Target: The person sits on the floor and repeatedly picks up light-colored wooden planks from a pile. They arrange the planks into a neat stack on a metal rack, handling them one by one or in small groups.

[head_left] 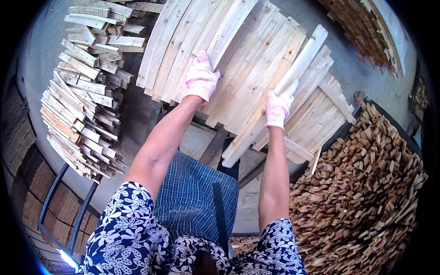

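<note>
Both my hands wear pale pink-white knit gloves. My left hand (201, 78) is closed at the near end of a pale wooden plank (233, 34), which lies on a layer of planks side by side. My right hand (280, 104) is closed round a longer plank (305, 57) that slants from the upper right down toward my lap. Its near end sticks out past the layer's edge. Beneath and between my hands lies the layer of boards (252, 68), their ends uneven. The undersides of my fingers are hidden.
At left stands a tall stack of loose pale slats (82, 101). A big heap of short brown wood sticks (362, 192) fills the lower right. More stacked wood (357, 30) stands at the far right. A dark metal frame (57, 197) is at lower left. Blue checked cloth (192, 197) covers my lap.
</note>
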`<state>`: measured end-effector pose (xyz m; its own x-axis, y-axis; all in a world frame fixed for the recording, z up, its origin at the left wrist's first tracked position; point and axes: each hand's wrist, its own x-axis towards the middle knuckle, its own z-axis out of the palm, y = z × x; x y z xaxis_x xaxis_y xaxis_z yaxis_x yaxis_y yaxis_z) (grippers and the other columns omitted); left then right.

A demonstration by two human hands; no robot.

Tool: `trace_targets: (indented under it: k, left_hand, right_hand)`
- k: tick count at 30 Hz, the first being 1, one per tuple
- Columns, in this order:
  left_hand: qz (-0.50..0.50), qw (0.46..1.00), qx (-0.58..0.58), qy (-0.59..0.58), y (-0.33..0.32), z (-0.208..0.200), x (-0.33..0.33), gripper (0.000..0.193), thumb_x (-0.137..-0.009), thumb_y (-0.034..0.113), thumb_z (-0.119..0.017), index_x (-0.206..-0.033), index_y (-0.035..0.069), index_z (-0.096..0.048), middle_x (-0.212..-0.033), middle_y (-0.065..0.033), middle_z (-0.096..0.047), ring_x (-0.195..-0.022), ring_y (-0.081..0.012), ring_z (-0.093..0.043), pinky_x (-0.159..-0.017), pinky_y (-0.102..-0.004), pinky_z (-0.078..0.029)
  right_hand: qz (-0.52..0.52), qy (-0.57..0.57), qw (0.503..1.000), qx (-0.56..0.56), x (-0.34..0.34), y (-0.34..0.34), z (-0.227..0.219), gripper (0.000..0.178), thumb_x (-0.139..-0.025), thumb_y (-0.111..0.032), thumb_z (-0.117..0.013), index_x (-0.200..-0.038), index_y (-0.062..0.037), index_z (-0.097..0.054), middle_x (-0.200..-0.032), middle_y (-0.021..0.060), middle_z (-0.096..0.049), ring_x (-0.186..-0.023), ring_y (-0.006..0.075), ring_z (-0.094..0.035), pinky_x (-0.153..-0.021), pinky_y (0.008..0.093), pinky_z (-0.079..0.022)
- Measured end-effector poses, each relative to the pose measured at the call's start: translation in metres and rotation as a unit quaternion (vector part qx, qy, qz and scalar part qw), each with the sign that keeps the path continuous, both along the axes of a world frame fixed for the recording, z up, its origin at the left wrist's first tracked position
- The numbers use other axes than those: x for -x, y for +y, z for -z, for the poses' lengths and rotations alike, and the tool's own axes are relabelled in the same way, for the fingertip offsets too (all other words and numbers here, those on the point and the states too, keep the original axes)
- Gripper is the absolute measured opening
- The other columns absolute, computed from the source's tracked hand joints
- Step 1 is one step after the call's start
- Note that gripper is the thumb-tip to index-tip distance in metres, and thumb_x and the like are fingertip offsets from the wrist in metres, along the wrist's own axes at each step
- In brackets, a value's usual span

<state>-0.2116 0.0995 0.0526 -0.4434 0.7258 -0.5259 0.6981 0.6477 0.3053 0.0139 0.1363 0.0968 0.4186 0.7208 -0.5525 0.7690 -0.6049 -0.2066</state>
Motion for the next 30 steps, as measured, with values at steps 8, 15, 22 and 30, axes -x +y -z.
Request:
trace_targets:
  k: [8,15,22,30]
  left_hand:
    - [-0.048,0.991,0.049,-0.116,0.014,-0.028,-0.004,0.092,-0.083,0.044,-0.074,-0.153,0.004,-0.03,-0.149,-0.0307,-0.038,-0.14,-0.0463,-0.036,-0.115,-0.0525,-0.034]
    - [-0.109,0.979,0.034,-0.171,0.008,-0.022,-0.004,0.094,-0.083,0.043,-0.077,-0.154,0.003,-0.031,-0.152,-0.028,-0.036,-0.143,-0.0427,-0.033,-0.118,-0.0482,-0.031]
    - [-0.027,0.991,0.049,-0.12,0.008,-0.026,-0.023,0.081,-0.081,0.041,-0.079,-0.146,0.013,-0.04,-0.146,-0.029,-0.039,-0.137,-0.0477,-0.038,-0.111,-0.0554,-0.037]
    - [-0.101,0.976,-0.086,-0.171,-0.005,-0.013,-0.033,0.107,-0.071,0.028,-0.087,-0.155,0.005,-0.026,-0.153,-0.028,-0.033,-0.143,-0.0419,-0.035,-0.119,-0.0443,-0.031]
  right_hand:
    - [-0.071,-0.028,0.996,0.034,0.007,-0.049,0.015,0.105,-0.087,-0.019,-0.068,-0.163,-0.0179,0.004,-0.136,0.0358,-0.042,-0.122,0.0507,-0.052,-0.1,0.0535,-0.047]
    - [-0.061,-0.012,0.998,0.023,-0.003,-0.056,0.039,0.109,-0.087,-0.019,-0.071,-0.162,-0.0176,0.008,-0.148,0.04,-0.031,-0.135,0.0538,-0.04,-0.106,0.0516,-0.045]
    - [0.133,0.437,0.888,-0.058,-0.049,-0.056,-0.008,0.107,-0.082,0.001,-0.072,-0.164,-0.0129,-0.005,-0.152,0.0133,-0.04,-0.128,0.0248,-0.051,-0.105,0.0326,-0.046]
    - [-0.015,0.339,0.938,-0.065,-0.052,-0.049,-0.025,0.106,-0.081,0.0,-0.073,-0.164,-0.0136,-0.008,-0.162,0.0151,-0.03,-0.139,0.0242,-0.042,-0.112,0.0326,-0.039]
